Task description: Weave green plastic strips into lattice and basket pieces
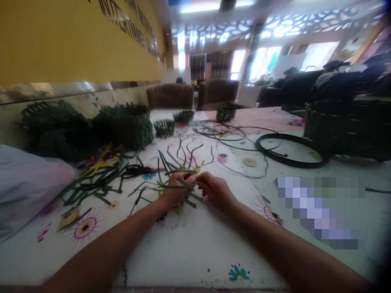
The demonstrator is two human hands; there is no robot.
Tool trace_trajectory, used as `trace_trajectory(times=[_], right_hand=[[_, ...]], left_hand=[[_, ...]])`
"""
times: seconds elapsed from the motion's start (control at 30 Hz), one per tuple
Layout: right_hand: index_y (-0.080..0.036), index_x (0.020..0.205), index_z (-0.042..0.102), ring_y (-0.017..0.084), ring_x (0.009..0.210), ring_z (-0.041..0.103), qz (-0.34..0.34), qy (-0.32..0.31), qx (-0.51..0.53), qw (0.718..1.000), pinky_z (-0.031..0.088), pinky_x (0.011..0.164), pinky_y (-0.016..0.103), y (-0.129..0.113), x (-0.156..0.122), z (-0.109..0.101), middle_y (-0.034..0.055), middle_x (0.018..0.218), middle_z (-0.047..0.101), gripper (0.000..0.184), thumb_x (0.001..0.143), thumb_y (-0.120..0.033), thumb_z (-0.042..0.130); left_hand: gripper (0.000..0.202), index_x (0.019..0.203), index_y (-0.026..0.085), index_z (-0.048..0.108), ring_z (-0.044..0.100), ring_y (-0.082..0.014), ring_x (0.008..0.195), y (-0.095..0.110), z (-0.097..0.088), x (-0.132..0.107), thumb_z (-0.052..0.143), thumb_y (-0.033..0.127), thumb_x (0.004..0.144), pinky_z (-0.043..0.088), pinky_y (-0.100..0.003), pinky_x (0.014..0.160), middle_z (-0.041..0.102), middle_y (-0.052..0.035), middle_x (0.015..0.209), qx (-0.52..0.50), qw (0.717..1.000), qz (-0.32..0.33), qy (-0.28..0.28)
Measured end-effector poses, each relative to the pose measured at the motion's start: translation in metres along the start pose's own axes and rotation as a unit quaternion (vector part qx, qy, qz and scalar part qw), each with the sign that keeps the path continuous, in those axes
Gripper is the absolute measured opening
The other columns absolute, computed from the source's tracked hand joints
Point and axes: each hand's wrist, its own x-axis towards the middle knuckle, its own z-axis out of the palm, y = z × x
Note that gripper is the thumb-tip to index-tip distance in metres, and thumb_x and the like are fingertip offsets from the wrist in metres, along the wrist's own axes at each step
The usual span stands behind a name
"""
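Observation:
My left hand [173, 192] and my right hand [214, 191] meet above a white floral cloth [195, 252], their fingertips pinching dark green flat strips [185, 184]. Several of these strips cross under my fingers, with yellow strips [180, 207] showing beneath my palms. My fingers hide the crossing points. Left of my hands lies a loose tangle of green strips [100, 179]. Thin dark strands [186, 156] curve out on the cloth just beyond my fingers. A small woven green piece [164, 128] stands farther back, beside a larger woven green basket [128, 128].
A black hoop [290, 151] and looser coils lie to the right, near a large dark woven basket [342, 130]. A wooden disc [249, 162] sits nearby. A pale plastic bag [27, 187] lies at left. Seated people [332, 77] are at the far right.

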Motion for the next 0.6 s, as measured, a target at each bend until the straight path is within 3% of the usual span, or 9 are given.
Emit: trace_trajectory(times=[0.13,0.33,0.6], right_hand=[[-0.021,0.093,0.060,0.016,0.077,0.060,-0.083,0.024,-0.047,0.995,0.045,0.072,0.027,0.002,0.002,-0.002,0.0049,0.085,0.066,0.009,0.090,-0.021,0.051],[-0.017,0.087,0.057,0.016,0.076,0.055,-0.158,0.075,-0.097,0.980,0.043,0.068,0.025,-0.004,0.001,-0.006,0.0083,0.088,0.058,0.019,0.096,-0.020,0.042],[-0.020,0.083,0.048,0.013,0.063,0.051,-0.136,0.087,-0.041,0.986,0.039,0.061,0.023,-0.003,-0.002,-0.002,0.0020,0.074,0.059,0.010,0.093,-0.018,0.046]], left_hand=[[0.032,0.071,0.013,0.067,0.035,-0.0064,0.045,0.005,-0.004,0.002,0.064,0.044,0.079,0.026,-0.020,0.042,0.047,0.0020,0.052,-0.027,0.999,-0.037,-0.025],[0.033,0.074,0.013,0.068,0.037,-0.0059,0.046,0.004,-0.005,0.005,0.068,0.046,0.077,0.028,-0.019,0.043,0.048,0.0025,0.055,-0.045,0.997,-0.037,-0.044],[0.035,0.074,0.014,0.061,0.037,-0.0054,0.044,-0.007,-0.006,0.008,0.068,0.048,0.077,0.027,-0.018,0.040,0.045,0.0047,0.052,-0.076,0.994,-0.060,-0.042]])
